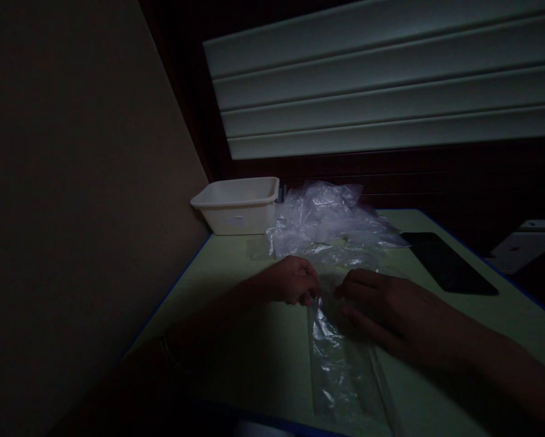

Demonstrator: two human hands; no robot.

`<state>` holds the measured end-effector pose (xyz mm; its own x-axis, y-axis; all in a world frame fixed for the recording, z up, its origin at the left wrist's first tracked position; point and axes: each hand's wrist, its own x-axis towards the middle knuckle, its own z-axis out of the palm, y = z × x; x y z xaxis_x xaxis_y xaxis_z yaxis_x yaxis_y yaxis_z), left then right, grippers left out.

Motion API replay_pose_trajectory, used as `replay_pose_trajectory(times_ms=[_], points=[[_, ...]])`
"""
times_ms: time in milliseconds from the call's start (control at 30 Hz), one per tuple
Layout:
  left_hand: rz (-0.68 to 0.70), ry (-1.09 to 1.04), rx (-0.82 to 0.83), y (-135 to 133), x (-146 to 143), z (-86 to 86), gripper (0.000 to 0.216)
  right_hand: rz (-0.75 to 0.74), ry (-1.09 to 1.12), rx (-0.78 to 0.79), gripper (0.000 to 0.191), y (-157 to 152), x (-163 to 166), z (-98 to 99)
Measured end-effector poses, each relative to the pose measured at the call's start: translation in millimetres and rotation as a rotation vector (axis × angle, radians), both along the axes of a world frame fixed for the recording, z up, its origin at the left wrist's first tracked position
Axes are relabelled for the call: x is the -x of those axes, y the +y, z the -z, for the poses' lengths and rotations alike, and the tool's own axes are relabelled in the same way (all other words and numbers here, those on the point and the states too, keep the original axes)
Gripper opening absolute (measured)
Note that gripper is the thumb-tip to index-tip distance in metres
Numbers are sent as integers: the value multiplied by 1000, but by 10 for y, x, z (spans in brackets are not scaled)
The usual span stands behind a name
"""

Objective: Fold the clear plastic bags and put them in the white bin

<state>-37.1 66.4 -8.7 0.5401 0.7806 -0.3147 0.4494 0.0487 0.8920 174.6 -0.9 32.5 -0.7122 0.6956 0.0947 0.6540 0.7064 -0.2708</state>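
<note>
The left hand (293, 280) is curled, its fingertips pinched on the far end of a long, narrow, clear plastic bag (340, 358). The right hand (382, 303) lies loose and flat on the same end, fingers stretched out. The bag is thin, glossy and wrinkled, flat on the pale green surface (254, 340), just on the person's side of a crumpled heap of clear plastic bags (327, 224). Left of the heap stands a white rectangular plastic tub (238, 206); right of it lies a flat black slab (448, 262).
</note>
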Motion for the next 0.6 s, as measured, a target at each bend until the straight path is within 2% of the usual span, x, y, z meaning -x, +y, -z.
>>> replay_pose_trajectory(times_ms=[267,433,600], points=[[-53,-23,66,22,-36,29,11,-79,61,85,30,-17,29,-3],[-32,-9,7,25,-21,73,24,-131,62,116,31,-14,36,-18],[6,-22,-27,18,-2,89,24,-181,81,122,28,-26,38,-21]])
